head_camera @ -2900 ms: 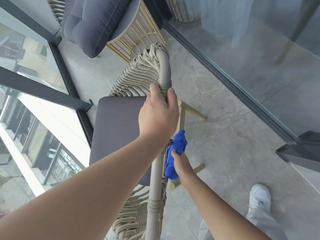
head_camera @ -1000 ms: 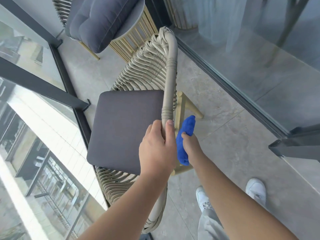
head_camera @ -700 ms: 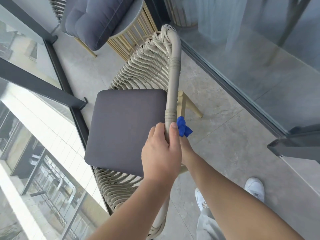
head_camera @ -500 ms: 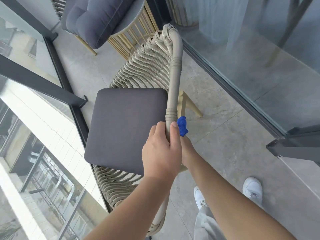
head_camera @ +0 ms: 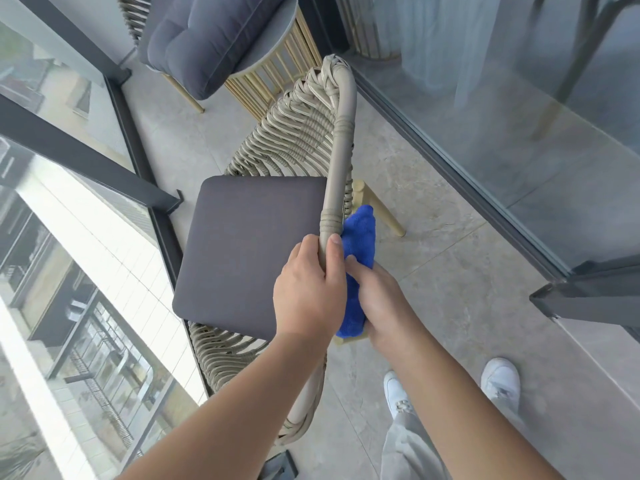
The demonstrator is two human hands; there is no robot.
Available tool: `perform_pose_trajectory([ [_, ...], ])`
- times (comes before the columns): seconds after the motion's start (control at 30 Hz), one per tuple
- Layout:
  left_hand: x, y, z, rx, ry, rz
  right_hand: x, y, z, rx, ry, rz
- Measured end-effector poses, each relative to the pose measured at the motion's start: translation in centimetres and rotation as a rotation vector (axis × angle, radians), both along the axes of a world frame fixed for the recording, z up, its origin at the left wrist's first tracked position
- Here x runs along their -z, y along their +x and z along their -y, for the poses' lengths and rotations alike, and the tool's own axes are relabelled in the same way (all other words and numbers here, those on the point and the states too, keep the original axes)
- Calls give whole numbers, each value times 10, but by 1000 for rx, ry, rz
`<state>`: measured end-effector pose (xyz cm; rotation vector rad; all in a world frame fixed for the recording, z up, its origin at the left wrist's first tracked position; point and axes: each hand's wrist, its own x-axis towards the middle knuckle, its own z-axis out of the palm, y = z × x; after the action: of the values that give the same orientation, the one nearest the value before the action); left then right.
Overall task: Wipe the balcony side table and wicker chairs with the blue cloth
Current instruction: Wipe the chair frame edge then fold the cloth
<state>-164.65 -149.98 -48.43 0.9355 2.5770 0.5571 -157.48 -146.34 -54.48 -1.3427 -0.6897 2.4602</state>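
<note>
**Cloth working the outer side of the wicker chair's back rail**

The left hand [head_camera: 310,289] grips the top rail of the near wicker chair [head_camera: 341,157], fingers and thumb curled round the tube just below a wrapped binding. The right hand [head_camera: 381,299] holds the blue cloth [head_camera: 360,237] bunched against the outer face of the chair back, close beside the left thumb; its fingers seem to wrap the cloth, though the left hand hides part of the grip. The dark seat pad [head_camera: 249,251] lies square on the seat. Further off, the round side table [head_camera: 277,60] stands beyond the chair with a tufted grey cushion [head_camera: 207,39] lying over it, and a second wicker chair [head_camera: 130,15] is barely visible at the top edge.

Risks, as I judge them: the cloth could snag on the woven strands or slip from the hand if dragged hard across them; the two hands are crowded, so a stroke upward may bump the left thumb; and a strong push could tilt or skid the light chair on the smooth floor tiles [head_camera: 450,271] if the left hand eases its hold.

Compared with half a second ago, far more of the cloth shows, reaching up past the rail binding rather than peeking out as a small tip. The left hand's grip on the rail is unchanged.
</note>
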Motion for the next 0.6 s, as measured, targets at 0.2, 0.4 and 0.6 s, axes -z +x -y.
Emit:
perform_pose_trajectory([
  [0.2,-1,1,-4,10,-46,-36,-36,24,2,20,48,-86],
  [0.4,-3,0,-3,13,-71,-36,-23,43,-4,38,141,7],
  [0.6,-4,7,-34,9,-40,19,31,59,-7,52,146,199],
])
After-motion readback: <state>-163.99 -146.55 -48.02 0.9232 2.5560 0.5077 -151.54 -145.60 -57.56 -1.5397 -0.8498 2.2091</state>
